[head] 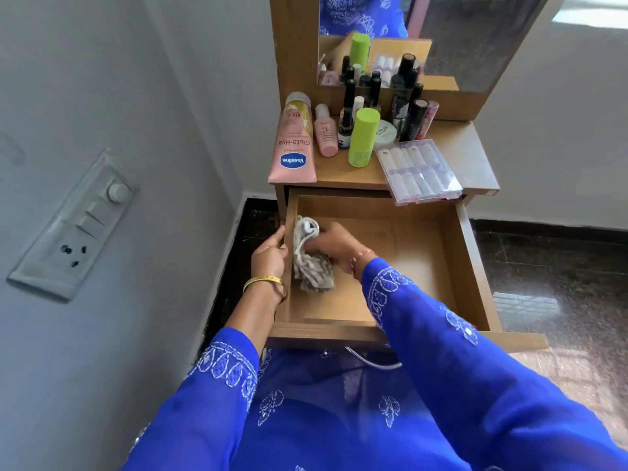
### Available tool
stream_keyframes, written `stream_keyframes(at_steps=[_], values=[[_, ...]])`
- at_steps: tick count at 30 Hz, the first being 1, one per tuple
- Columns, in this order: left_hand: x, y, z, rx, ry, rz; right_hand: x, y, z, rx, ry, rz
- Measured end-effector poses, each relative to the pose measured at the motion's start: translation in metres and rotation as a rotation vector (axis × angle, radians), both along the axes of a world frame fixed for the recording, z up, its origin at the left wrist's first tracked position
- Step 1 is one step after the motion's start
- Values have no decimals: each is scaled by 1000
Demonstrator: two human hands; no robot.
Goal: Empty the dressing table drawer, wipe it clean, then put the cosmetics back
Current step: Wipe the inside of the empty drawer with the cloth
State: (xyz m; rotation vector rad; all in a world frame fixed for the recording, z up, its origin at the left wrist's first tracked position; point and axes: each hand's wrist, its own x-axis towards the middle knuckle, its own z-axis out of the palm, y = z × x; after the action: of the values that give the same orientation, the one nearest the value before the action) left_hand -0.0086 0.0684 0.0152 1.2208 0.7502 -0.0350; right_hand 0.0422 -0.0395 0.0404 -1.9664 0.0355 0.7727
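Drawer (424, 253) pulled out, wooden, nothing in it but the cloth. Right hand (334, 244) reaches across to the drawer's left side, fingers curled round a crumpled pale cloth (311, 263), which lies against the left inner wall and the floor. Left hand (270, 254) outside the drawer, fingers and thumb clasping the top of the left wall; gold bangle (263, 283) on that wrist.

Cosmetics on the tabletop (472, 147) above: pink Vaseline tube (294, 144) lying at left, small pink bottle (325, 130) beside it, green bottle (363, 137) upright, dark tubes behind, clear case (419, 169) overhanging the front edge. Mirror (441, 35) behind.
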Motion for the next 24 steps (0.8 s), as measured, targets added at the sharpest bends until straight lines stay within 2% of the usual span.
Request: stream_keyframes(at_steps=[3, 6, 8, 10, 12, 14, 15, 20, 24], values=[[0, 0, -1, -19, -6, -8, 24, 12, 9, 43, -166, -113], [0, -1, -2, -16, -14, 3, 22, 19, 5, 23, -165, -55], [1, -2, 0, 8, -15, 24, 6, 11, -5, -39, -178, 65], [1, -2, 0, 34, -19, 44, -12, -5, -13, -90, -99, 203], [1, -2, -1, 52, -19, 44, -27, -18, -14, -186, -53, 452], [0, -2, 1, 74, -11, 23, -36, -20, -15, -297, -89, 674], [-1, -3, 1, 91, -13, 17, -37, -17, -14, -326, -114, 713], [-6, -13, 9, 298, -57, 3, -41, -6, -11, -404, -176, 729], [-11, -21, 9, 571, -56, -43, -42, -21, -11, -442, -188, 751]])
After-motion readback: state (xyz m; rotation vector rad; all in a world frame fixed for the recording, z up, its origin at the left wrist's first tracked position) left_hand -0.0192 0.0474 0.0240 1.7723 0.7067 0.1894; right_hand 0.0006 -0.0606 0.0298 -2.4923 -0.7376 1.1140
